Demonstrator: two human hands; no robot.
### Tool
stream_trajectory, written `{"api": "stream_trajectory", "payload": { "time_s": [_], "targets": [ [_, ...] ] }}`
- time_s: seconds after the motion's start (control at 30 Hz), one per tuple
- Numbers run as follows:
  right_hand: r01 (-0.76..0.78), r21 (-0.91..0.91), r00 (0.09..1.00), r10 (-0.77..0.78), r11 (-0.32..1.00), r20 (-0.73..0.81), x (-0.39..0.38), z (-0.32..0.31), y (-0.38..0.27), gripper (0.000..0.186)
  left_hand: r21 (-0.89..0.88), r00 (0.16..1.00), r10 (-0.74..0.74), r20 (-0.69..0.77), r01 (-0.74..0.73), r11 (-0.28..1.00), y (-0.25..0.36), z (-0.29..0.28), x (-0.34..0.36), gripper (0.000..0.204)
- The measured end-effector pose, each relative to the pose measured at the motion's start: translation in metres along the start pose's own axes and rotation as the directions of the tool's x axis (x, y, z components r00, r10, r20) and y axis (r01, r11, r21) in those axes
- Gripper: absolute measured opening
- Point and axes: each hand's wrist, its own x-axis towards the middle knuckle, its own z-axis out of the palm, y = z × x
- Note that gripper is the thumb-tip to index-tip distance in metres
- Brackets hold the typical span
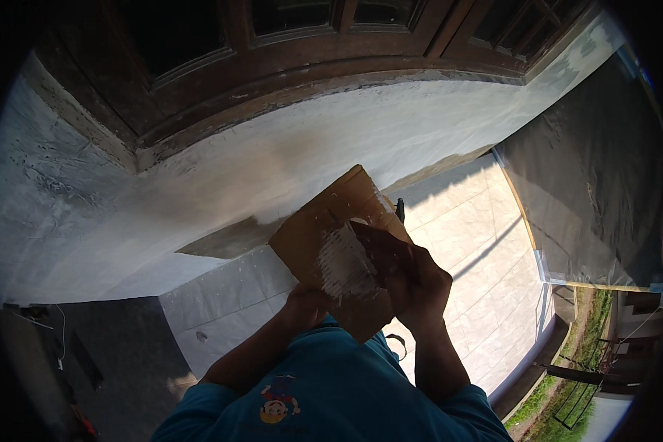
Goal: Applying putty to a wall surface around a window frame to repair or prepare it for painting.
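A piece of brown cardboard (309, 232) is held in front of my body, tilted, its lower left edge gripped by my left hand (307, 306). Whitish paste (342, 264) is smeared across its middle in ridged streaks. My right hand (422, 289) is closed around a dark, flat, scraper-like piece (381, 247). That piece lies over the right side of the cardboard, and its upper left corner is beside some of the paste. Whether it touches the cardboard along its whole edge cannot be made out.
Ahead stands a whitish wall (221, 169) with grey patches, below a brown wooden window frame (287, 70). Pale floor tiles (471, 243), partly sunlit, spread below. A dark sheet (589, 177) lies at the right. Grass (597, 331) shows beyond the floor's edge.
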Motion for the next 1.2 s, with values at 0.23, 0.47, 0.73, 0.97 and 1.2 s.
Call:
{"api": "stream_trajectory", "payload": {
  "time_s": [0.23,0.47,0.73,0.97,1.2],
  "targets": [
    [-0.043,0.082,0.998,0.040,0.996,0.042,0.007,-0.006,0.000,0.027,-0.006,0.999,-0.031,-0.021,0.031,1.000,-0.001,-0.005,-0.005,0.052],
    [-0.113,0.090,0.993,0.111,0.990,0.029,-0.006,-0.004,0.001,0.028,0.062,0.999,-0.046,0.004,0.046,0.997,-0.003,0.001,-0.002,0.051],
    [0.434,-0.220,0.901,-0.413,0.874,0.136,-0.006,-0.004,-0.004,0.033,0.076,1.000,-0.029,-0.001,0.029,0.997,0.002,0.017,0.008,0.055],
    [0.407,-0.182,0.913,-0.391,0.895,0.118,-0.010,-0.013,-0.009,0.025,0.002,0.995,0.025,0.100,-0.025,1.000,0.003,0.005,0.007,0.059],
    [0.528,-0.386,0.847,-0.505,0.756,0.168,-0.012,0.002,-0.006,0.029,0.088,1.000,-0.014,0.010,0.013,0.996,0.005,0.020,0.008,0.059]
  ]
}}
